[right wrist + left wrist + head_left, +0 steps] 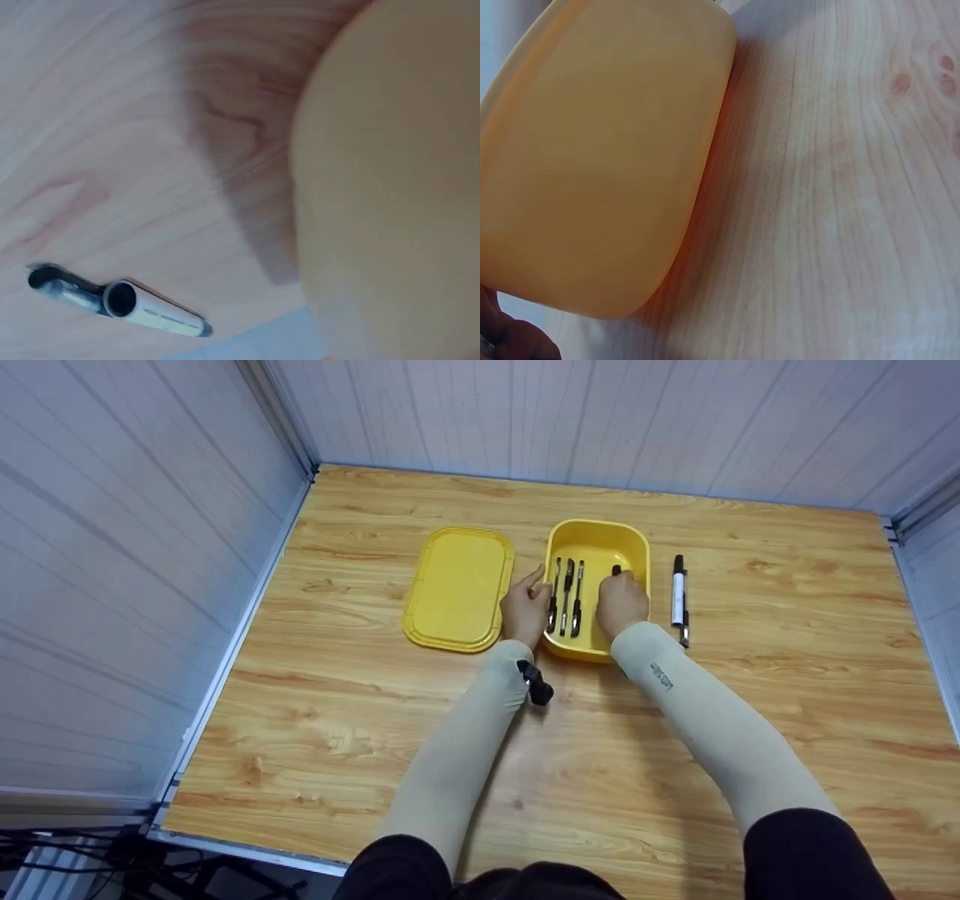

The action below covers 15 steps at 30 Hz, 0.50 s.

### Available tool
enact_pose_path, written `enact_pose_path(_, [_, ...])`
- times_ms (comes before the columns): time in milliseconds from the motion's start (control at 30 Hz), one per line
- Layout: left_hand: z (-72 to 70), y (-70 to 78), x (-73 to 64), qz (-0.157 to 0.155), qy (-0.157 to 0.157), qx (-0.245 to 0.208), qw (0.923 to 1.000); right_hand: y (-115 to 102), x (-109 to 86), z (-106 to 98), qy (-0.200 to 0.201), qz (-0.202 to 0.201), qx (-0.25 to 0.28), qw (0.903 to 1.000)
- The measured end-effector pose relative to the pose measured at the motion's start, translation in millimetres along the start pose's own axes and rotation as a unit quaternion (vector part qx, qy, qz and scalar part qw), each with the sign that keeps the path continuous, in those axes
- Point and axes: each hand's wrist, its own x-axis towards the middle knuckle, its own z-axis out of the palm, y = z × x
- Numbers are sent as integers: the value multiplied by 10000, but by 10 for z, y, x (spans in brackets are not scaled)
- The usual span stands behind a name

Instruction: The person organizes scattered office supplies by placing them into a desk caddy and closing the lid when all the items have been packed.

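Observation:
A yellow plastic box (598, 531) lies open on the table, several black-and-clear pens (577, 596) side by side in its left half. My left hand (525, 607) holds the box by its left wall, fingers at the rim. Inside the right half, my right hand (622, 604) grips a black-capped marker (616, 570); only its capped end shows beyond the fingers. In the left wrist view the box wall (607, 150) fills the left side, with fingertips (525, 341) at the bottom corner. The right wrist view shows the beige sleeve or box side, blurred.
The yellow lid (459, 589) lies flat left of the box. To the right, a white marker with a black cap (678, 596) lies against a black pen (685, 631). Pale panel walls (585, 427) border the wood-grain table (337, 720) at the back and sides.

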Motion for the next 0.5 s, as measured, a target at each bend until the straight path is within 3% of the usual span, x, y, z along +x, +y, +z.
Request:
enact_pose_path(200, [2, 11, 0, -54, -24, -206, 9998, 50, 67, -153, 336, -250, -211, 9989])
enact_pose_path(367, [8, -4, 2, -85, -38, -224, 9997, 219, 110, -285, 417, -342, -396, 9978])
enact_pose_path(500, [13, -13, 13, -79, -29, -163, 9998, 397, 123, -353, 614, -275, -204, 9975])
